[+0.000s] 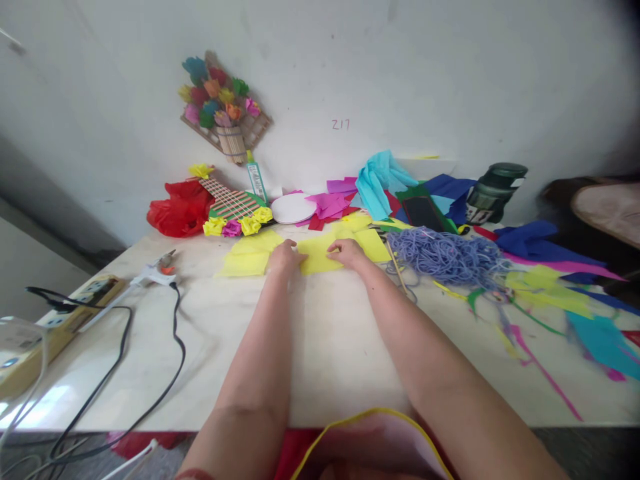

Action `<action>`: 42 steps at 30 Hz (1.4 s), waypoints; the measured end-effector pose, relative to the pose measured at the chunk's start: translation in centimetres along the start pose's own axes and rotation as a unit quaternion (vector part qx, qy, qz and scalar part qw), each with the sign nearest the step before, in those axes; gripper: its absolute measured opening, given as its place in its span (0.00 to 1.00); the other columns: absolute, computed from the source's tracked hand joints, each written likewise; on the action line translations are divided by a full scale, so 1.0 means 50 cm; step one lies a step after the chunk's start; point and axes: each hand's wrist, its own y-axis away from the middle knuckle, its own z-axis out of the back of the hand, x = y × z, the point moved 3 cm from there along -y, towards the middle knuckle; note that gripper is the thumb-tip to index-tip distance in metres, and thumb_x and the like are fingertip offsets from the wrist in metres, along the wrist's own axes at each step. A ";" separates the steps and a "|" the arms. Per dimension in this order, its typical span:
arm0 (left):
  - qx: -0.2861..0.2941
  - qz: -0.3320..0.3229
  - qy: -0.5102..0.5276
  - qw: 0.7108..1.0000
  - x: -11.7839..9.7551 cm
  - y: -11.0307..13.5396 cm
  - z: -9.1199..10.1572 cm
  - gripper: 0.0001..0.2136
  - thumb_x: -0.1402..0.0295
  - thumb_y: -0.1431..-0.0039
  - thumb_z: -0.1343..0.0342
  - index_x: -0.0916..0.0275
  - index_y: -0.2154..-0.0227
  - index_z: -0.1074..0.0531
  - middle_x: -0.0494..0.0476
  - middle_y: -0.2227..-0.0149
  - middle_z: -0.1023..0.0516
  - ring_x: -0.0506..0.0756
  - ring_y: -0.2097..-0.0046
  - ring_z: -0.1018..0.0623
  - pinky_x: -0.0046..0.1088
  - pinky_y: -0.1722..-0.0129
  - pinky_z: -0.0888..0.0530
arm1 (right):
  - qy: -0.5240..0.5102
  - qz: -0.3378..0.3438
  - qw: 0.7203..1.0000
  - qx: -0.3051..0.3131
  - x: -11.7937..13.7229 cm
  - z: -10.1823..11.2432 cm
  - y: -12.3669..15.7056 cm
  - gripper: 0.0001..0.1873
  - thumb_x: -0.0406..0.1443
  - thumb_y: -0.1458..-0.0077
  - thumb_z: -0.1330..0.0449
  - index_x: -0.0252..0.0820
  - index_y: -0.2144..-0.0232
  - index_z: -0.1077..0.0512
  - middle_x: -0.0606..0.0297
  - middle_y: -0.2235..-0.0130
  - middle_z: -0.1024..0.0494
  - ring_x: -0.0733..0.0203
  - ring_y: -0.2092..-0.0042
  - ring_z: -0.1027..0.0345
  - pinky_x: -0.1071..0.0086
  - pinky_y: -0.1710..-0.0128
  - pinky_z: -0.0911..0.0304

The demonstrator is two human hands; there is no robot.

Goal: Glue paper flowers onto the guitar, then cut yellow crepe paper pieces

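Note:
Both my arms reach forward over a pale table. My left hand and my right hand rest on a sheet of yellow tissue paper, fingers curled and pinching its edges. More yellow sheets lie to the left and behind. A bundle of purple yarn lies just right of my right hand, with a thin wooden stick beside it.
Coloured tissue scraps spread over the right side. A glue gun and black cable lie left, by a power strip. At the back: red bag, paper-flower crafts, white plate, glue bottle, dark jar.

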 end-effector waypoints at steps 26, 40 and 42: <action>0.012 -0.038 -0.050 0.998 -0.015 0.013 0.008 0.25 0.57 0.56 0.45 0.53 0.51 0.35 0.55 0.59 0.25 0.56 0.56 0.28 0.28 0.61 0.33 | 0.086 -0.008 0.995 0.048 -0.004 0.023 0.001 0.12 0.42 0.59 0.38 0.48 0.69 0.26 0.67 0.68 0.24 0.63 0.67 0.33 0.72 0.71 0.44; 0.039 -0.096 -0.133 0.986 -0.030 0.020 0.001 0.19 0.54 0.48 0.55 0.48 0.55 0.30 0.56 0.54 0.28 0.61 0.55 0.28 0.35 0.59 0.33 | 0.202 0.120 0.972 0.003 0.024 0.035 0.018 0.22 0.41 0.57 0.39 0.44 0.57 0.32 0.60 0.46 0.41 0.52 0.47 0.46 0.62 0.51 0.45; 0.036 -0.102 -0.140 0.984 -0.031 0.023 0.002 0.19 0.54 0.48 0.55 0.48 0.55 0.30 0.56 0.54 0.28 0.61 0.55 0.28 0.34 0.59 0.32 | 0.212 0.170 0.962 0.002 0.037 0.029 0.021 0.25 0.36 0.56 0.40 0.43 0.52 0.34 0.59 0.43 0.45 0.52 0.44 0.51 0.61 0.47 0.50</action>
